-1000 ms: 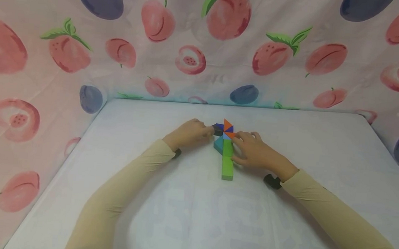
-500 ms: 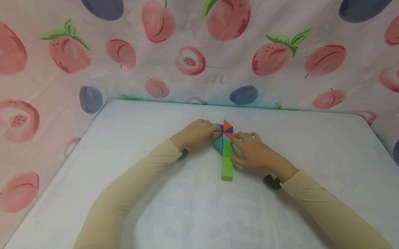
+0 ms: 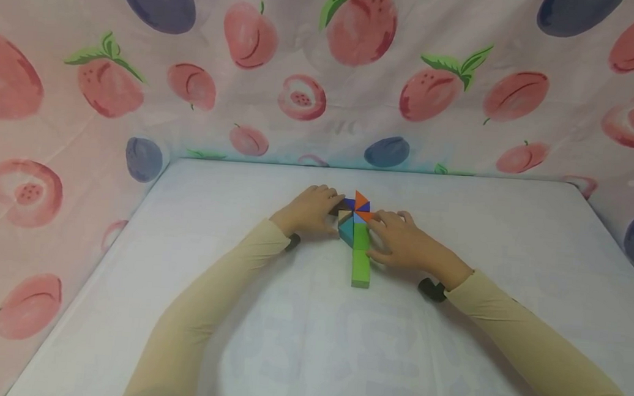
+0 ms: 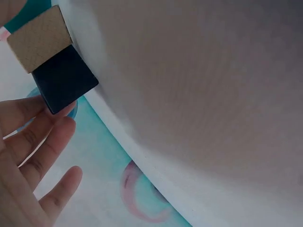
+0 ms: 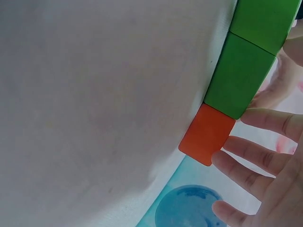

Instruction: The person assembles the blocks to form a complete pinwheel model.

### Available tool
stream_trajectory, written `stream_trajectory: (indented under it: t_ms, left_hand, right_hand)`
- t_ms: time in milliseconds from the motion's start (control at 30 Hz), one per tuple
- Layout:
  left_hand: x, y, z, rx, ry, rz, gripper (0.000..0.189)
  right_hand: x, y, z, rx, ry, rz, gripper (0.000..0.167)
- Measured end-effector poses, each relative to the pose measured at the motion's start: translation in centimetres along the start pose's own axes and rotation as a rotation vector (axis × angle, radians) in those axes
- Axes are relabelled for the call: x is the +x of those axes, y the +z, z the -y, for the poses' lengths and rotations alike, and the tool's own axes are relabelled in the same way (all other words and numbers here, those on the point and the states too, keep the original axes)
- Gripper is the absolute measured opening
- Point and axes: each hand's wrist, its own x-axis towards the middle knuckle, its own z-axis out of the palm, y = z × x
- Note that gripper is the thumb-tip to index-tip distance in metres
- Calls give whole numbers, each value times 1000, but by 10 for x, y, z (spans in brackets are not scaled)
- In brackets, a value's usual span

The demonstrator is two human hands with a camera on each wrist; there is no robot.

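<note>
Small coloured blocks form a pinwheel on a stem. At its left in the head view, my left hand [image 3: 312, 210] has its fingers at a black block [image 3: 339, 207]. The left wrist view shows those fingers [image 4: 52, 149] extended, tips at the black block's edge; the thumb is out of that view. A bare-wood block [image 4: 43, 40] adjoins the black one, above a teal block [image 3: 346, 232]. My right hand [image 3: 402, 239] spreads its fingers along the other side, touching an orange block [image 5: 207, 135] and the upper green block [image 5: 240, 75].
A second green block [image 3: 361, 268] ends the stem nearest me. Another orange triangle [image 3: 361, 200] and dark blue pieces [image 3: 366, 207] lie at the pinwheel's far side. The white tabletop [image 3: 307, 344] ends at a fruit-print cloth [image 3: 350, 120] behind.
My left hand moved right over the pinwheel's left side, then drew back slightly with fingers loosened. The bare-wood block now shows beside the black one. My right hand stays put.
</note>
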Motion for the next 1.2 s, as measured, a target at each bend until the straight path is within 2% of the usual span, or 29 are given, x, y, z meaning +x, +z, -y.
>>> stream_trajectory:
  t_ms: [200, 600, 933, 1200]
  left_hand:
    - [-1, -1, -1, 1, -6, 4, 85]
    - [0, -3, 0, -12, -12, 8, 90]
    - [2, 0, 1, -39, -30, -3, 83]
    - [4, 0, 0, -44, -27, -1, 93]
  right_hand:
    - [1, 1, -1, -13, 3, 5, 56]
    - [2, 3, -2, -19, -14, -18, 51]
    - [1, 2, -2, -18, -10, -19, 51]
    - [2, 1, -2, -16, 4, 2, 55]
